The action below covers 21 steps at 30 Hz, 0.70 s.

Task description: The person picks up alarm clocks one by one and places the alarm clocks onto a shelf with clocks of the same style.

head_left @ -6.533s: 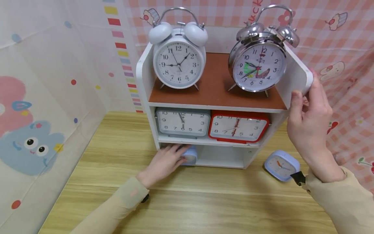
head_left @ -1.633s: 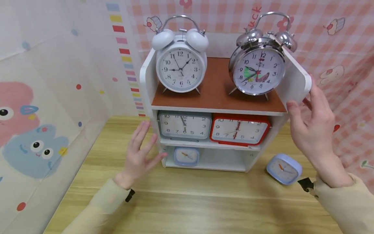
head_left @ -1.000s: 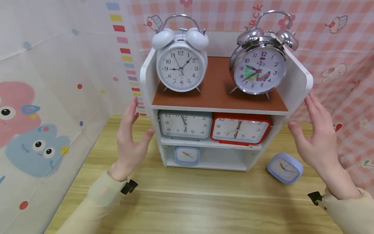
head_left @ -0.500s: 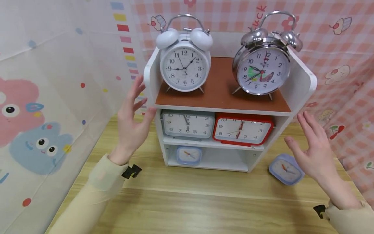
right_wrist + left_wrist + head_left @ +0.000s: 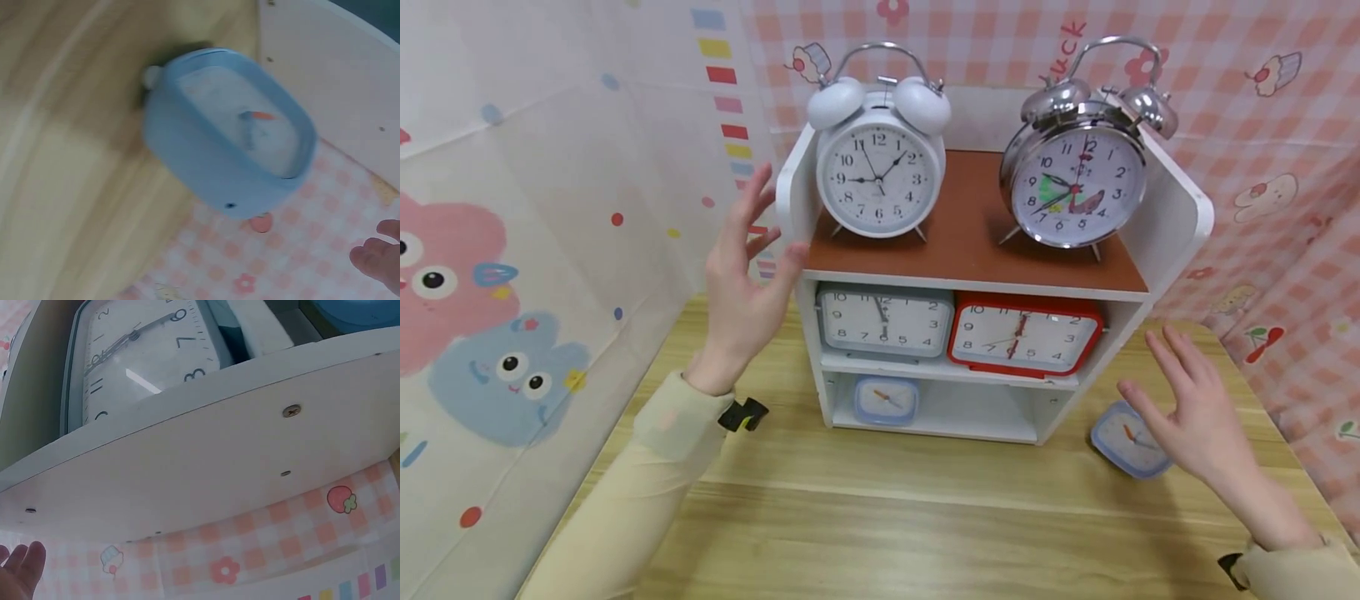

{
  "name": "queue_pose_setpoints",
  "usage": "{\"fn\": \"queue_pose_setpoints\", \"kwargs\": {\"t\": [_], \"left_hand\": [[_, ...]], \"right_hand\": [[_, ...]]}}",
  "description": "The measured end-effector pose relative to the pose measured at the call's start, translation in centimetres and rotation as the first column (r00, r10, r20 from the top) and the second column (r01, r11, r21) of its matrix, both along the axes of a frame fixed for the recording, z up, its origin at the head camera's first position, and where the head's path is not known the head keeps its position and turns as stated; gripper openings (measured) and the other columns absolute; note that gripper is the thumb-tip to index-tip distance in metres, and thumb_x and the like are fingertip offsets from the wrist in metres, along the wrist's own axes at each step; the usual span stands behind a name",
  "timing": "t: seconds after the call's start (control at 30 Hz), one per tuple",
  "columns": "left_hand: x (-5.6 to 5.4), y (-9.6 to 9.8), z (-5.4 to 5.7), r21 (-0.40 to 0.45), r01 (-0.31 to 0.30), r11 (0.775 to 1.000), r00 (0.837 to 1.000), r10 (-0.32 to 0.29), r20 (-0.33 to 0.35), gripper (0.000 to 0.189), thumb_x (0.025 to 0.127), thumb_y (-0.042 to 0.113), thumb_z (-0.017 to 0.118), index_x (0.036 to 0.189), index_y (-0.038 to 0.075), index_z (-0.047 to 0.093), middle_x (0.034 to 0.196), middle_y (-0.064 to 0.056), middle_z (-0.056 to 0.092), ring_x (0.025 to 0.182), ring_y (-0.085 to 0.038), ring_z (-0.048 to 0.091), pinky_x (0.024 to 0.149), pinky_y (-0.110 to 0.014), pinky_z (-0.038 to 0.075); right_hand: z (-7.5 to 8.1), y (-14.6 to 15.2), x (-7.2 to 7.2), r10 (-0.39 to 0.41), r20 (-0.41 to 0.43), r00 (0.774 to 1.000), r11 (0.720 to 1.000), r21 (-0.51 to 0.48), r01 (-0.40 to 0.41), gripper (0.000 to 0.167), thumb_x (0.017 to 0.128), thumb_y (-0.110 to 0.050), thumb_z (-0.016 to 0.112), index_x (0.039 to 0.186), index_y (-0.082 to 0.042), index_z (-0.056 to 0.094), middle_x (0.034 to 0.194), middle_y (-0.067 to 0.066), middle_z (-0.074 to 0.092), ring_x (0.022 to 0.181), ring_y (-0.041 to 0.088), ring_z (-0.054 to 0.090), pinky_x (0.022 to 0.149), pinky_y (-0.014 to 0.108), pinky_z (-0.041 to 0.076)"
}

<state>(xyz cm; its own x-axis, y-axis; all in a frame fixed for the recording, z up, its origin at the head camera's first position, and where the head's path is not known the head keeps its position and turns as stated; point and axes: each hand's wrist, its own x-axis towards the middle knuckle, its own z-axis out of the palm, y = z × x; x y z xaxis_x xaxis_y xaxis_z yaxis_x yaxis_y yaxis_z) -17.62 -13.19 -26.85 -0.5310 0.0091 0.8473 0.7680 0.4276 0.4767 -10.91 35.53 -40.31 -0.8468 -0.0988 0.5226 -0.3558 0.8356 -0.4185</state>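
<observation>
In the head view my left hand (image 5: 741, 292) hovers beside the left side of a white shelf unit (image 5: 917, 282), fingers spread and holding nothing. My right hand (image 5: 1198, 417) is over the right part of a small blue alarm clock (image 5: 1127, 442) on the table, its fingers extended and partly hiding it. The right wrist view shows that clock (image 5: 225, 131) apart from the fingers (image 5: 378, 259). A second small blue clock (image 5: 886, 400) stands in the bottom compartment at the left. A grey clock (image 5: 883, 325) and a red clock (image 5: 1026, 337) fill the middle shelf.
On the brown top shelf stand a white twin-bell alarm clock (image 5: 880, 179) and a silver twin-bell alarm clock (image 5: 1075, 187). The unit rests on a wood-grain table (image 5: 887, 533). A patterned cloth (image 5: 1262, 125) hangs behind it, close to the right side.
My left hand let go of the small blue clock in the bottom compartment and rose along the shelf's left side. My right hand left the shelf's upper right edge and came down toward the other blue clock.
</observation>
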Motion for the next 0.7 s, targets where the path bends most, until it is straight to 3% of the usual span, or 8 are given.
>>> {"fn": "queue_pose_setpoints", "kwargs": {"t": [0.3,0.7], "left_hand": [[-0.6,0.7,1.0,0.014,0.038,0.999,0.994,-0.036,-0.106,0.084,0.1,0.065,0.057,0.15,-0.002,0.051,0.153,-0.016,0.06,0.138,-0.025,0.063,0.099,-0.017,0.059],[-0.7,0.5,1.5,0.023,0.048,0.999,0.991,-0.045,-0.126,0.048,0.107,0.035,0.06,0.141,0.0,0.06,0.15,-0.015,0.063,0.134,-0.025,0.065,0.092,-0.012,0.058]], "right_hand": [[-2.6,2.1,0.2,-0.011,0.13,0.991,0.998,0.061,0.003,0.076,0.1,-0.027,0.072,0.16,0.003,0.037,0.162,0.041,0.031,0.147,0.068,0.028,0.117,0.083,0.022],[-5.4,3.5,0.1,-0.011,0.174,0.985,0.996,0.09,-0.004,0.08,0.092,-0.026,0.081,0.155,0.006,0.043,0.15,0.046,0.042,0.132,0.07,0.04,0.105,0.083,0.034]]}}
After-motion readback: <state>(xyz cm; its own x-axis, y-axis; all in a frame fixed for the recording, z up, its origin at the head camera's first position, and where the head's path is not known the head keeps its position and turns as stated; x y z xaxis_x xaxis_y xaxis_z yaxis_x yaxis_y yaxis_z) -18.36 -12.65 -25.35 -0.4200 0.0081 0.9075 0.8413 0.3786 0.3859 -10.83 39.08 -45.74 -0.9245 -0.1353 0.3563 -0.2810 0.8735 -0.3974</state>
